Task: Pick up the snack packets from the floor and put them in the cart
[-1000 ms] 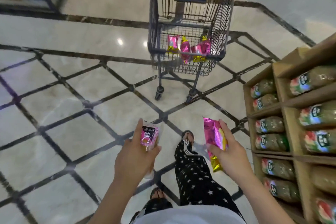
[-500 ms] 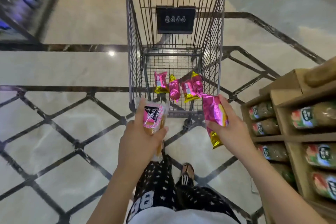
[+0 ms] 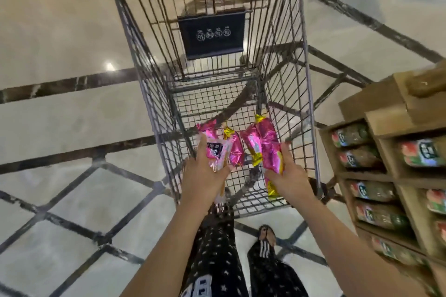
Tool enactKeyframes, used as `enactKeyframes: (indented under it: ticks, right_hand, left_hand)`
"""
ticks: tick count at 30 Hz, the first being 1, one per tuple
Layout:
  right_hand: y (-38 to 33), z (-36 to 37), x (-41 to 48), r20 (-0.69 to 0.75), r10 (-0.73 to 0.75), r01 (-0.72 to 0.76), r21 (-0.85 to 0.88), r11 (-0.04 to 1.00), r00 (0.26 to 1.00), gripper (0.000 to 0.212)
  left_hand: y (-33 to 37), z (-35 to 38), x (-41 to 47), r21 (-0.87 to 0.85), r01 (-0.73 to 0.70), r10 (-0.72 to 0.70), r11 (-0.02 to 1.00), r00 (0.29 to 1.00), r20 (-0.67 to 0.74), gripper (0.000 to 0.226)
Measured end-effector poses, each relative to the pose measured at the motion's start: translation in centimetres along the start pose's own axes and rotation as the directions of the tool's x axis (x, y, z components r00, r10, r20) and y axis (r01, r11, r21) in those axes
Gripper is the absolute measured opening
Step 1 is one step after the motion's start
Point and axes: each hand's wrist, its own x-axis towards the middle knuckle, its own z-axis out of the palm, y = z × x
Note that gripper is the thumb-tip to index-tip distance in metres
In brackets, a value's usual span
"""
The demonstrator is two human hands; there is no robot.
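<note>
A wire shopping cart [image 3: 311, 113] stands right in front of me. Several pink and gold snack packets [image 3: 251, 144] lie on its mesh bottom. My left hand [image 3: 202, 176] grips a pink packet with a black label [image 3: 214, 152] over the cart's near end. My right hand [image 3: 289, 176] holds another pink and gold packet [image 3: 272, 161], also inside the cart's near end, just above the packets lying there.
A wooden shelf unit [image 3: 391, 128] with rows of green packaged goods stands close on the right of the cart. The marble floor [image 3: 72, 128] with dark diamond lines spreads to the left. My legs and a foot [image 3: 266, 236] are just behind the cart.
I have stepped up to the cart. Both hands have moved forward with their packets, from short of the cart to over its near end.
</note>
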Motion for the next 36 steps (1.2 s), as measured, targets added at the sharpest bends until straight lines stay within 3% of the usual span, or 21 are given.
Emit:
enactKeyframes:
  ticks: [5,10,13,19,24,28,31,36]
  right_hand:
    - [0.1,1.0,1.3,-0.030,0.104,-0.104,-0.005,0.995,0.994,0.086]
    - [0.8,0.1,-0.5,-0.061,0.135,-0.134,0.027,0.991,0.989,0.091]
    - [1.2,-1.3,-3.0,-0.130,0.147,-0.124,0.167,0.978,0.980,0.086]
    - [4.5,-3.4,-8.6,-0.284,0.243,-0.179,0.234,0.956,0.928,0.082]
    - [9.9,-3.9,-14.1,-0.299,0.468,-0.421,0.210,0.882,0.832,0.081]
    - [14.9,-3.3,-20.5,-0.341,0.580,-0.550,0.191,0.813,0.740,0.076]
    - [18.7,-1.8,-26.1,-0.344,0.669,-0.625,0.246,0.741,0.659,0.075]
    - [23.7,1.8,-34.0,-0.300,0.771,-0.667,0.387,0.636,0.561,0.075]
  left_hand:
    - [0.2,2.2,3.2,0.116,-0.076,0.059,0.990,0.988,0.141,0.098]
    - [1.8,1.8,3.8,0.303,-0.062,-0.008,0.951,0.975,0.222,0.090]
    - [3.2,1.0,3.3,0.332,-0.143,0.066,0.933,0.970,0.232,0.092]
    - [7.6,0.3,0.8,0.401,-0.365,0.252,0.840,0.918,0.307,0.091]
    - [12.1,3.0,-3.9,0.504,-0.612,0.402,0.609,0.786,0.469,0.086]
    - [14.7,6.6,-10.3,0.484,-0.797,0.490,0.362,0.604,0.628,0.080]
    - [14.9,9.7,-15.8,0.456,-0.870,0.451,0.189,0.489,0.746,0.081]
    - [14.1,14.3,-23.7,0.443,-0.896,0.371,0.005,0.413,0.831,0.083]
